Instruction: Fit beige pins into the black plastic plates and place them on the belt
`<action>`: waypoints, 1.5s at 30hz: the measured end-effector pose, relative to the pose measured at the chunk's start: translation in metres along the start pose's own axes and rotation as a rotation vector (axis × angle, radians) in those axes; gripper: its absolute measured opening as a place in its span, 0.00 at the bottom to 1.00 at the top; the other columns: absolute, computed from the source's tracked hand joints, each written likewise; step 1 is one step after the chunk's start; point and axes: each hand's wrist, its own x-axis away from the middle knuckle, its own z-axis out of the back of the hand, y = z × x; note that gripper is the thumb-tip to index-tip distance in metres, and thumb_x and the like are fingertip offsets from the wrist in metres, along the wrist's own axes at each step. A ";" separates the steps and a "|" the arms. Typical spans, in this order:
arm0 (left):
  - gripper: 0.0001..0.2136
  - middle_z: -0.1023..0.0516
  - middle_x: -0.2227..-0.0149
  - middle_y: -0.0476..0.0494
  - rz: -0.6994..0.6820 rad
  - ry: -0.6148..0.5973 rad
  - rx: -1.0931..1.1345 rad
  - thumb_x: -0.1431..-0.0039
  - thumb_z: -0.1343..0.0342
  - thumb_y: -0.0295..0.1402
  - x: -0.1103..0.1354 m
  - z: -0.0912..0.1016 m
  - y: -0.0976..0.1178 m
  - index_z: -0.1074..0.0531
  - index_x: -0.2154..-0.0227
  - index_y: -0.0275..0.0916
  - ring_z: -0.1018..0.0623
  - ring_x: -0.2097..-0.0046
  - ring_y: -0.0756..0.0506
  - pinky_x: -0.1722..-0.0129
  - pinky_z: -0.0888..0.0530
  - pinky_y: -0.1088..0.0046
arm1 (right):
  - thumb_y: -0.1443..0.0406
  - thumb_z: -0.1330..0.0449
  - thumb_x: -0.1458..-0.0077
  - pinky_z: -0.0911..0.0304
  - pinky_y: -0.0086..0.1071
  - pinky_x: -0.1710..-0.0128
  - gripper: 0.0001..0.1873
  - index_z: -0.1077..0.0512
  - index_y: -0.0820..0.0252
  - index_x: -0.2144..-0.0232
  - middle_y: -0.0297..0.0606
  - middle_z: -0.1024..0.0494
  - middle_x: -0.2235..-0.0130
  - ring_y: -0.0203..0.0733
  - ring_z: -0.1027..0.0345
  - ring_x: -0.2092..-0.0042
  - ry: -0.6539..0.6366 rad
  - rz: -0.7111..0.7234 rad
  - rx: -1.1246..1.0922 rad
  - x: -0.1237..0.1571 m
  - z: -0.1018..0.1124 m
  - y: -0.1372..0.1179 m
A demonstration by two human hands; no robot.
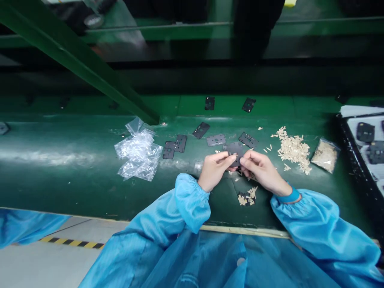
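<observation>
Between my two hands is a black flat plate with small cut-outs, gripped from both sides just above the table. My left hand has its thumb and fingers closed on the plate's left edge. On the right edge, my right hand pinches it with thumb and forefinger. Similar black plates lie just beyond, among them a grey-looking one and a dark one. Below my hands is a little heap of beige slivers and black bits. A larger pile of beige slivers spreads right of my right hand.
Clear plastic bags lie heaped at the left, near a green post. A filled bag of beige pieces rests right of the pile. At the far right stands a black-edged tray with black parts. A blue sleeve shows lower left.
</observation>
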 end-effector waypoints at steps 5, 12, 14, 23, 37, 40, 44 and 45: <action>0.17 0.15 0.58 0.36 -0.265 -0.004 -0.483 0.38 0.39 0.45 -0.071 0.027 0.033 0.18 0.55 0.38 0.16 0.58 0.42 0.51 0.20 0.61 | 0.53 0.29 0.46 0.47 0.26 0.84 0.20 0.30 0.60 0.76 0.31 0.30 0.79 0.30 0.40 0.81 0.344 -0.038 -0.133 -0.060 0.061 -0.023; 0.22 0.28 0.41 0.21 -0.359 0.280 -1.449 0.35 0.41 0.38 -0.167 0.016 0.074 0.28 0.43 0.29 0.29 0.38 0.29 0.40 0.30 0.50 | 0.56 0.31 0.45 0.46 0.26 0.86 0.15 0.24 0.63 0.65 0.41 0.21 0.67 0.30 0.38 0.81 0.442 -0.008 -0.048 -0.060 0.071 -0.023; 0.20 0.30 0.40 0.19 -0.284 0.304 -1.536 0.35 0.42 0.36 -0.178 0.010 0.075 0.27 0.45 0.26 0.31 0.37 0.28 0.41 0.30 0.52 | 0.55 0.32 0.43 0.44 0.26 0.84 0.16 0.24 0.63 0.62 0.38 0.21 0.68 0.29 0.38 0.80 0.349 0.042 0.014 -0.035 0.056 -0.014; 0.13 0.20 0.55 0.36 -0.260 0.159 -1.264 0.29 0.50 0.32 -0.177 0.036 0.093 0.26 0.53 0.28 0.21 0.46 0.37 0.42 0.28 0.56 | 0.51 0.33 0.40 0.40 0.28 0.77 0.17 0.23 0.59 0.62 0.36 0.22 0.70 0.33 0.36 0.75 0.197 0.019 0.208 0.037 0.048 -0.005; 0.16 0.16 0.60 0.38 0.065 -0.318 -0.023 0.40 0.37 0.39 -0.008 0.000 0.003 0.34 0.55 0.39 0.18 0.69 0.48 0.74 0.25 0.76 | 0.59 0.35 0.38 0.35 0.36 0.64 0.11 0.24 0.55 0.55 0.40 0.25 0.58 0.40 0.33 0.67 -0.169 0.123 0.805 0.073 0.039 0.011; 0.15 0.16 0.59 0.39 0.024 -0.342 -0.069 0.37 0.40 0.38 -0.009 0.000 0.000 0.36 0.53 0.39 0.20 0.71 0.50 0.76 0.27 0.77 | 0.61 0.36 0.37 0.35 0.37 0.62 0.09 0.26 0.55 0.55 0.41 0.26 0.56 0.42 0.32 0.64 -0.179 0.102 0.873 0.075 0.034 0.009; 0.13 0.16 0.59 0.40 -0.021 -0.376 -0.154 0.33 0.45 0.36 -0.008 0.000 -0.004 0.38 0.51 0.39 0.22 0.72 0.51 0.77 0.28 0.76 | 0.64 0.35 0.39 0.38 0.34 0.64 0.06 0.29 0.56 0.62 0.37 0.26 0.61 0.41 0.33 0.64 -0.195 0.074 0.859 0.070 0.033 0.007; 0.12 0.17 0.59 0.40 -0.025 -0.376 -0.166 0.33 0.46 0.36 -0.008 -0.001 -0.005 0.38 0.51 0.39 0.22 0.72 0.51 0.77 0.28 0.76 | 0.63 0.34 0.40 0.39 0.33 0.65 0.07 0.29 0.56 0.64 0.36 0.26 0.64 0.40 0.33 0.66 -0.186 0.045 0.829 0.068 0.034 0.007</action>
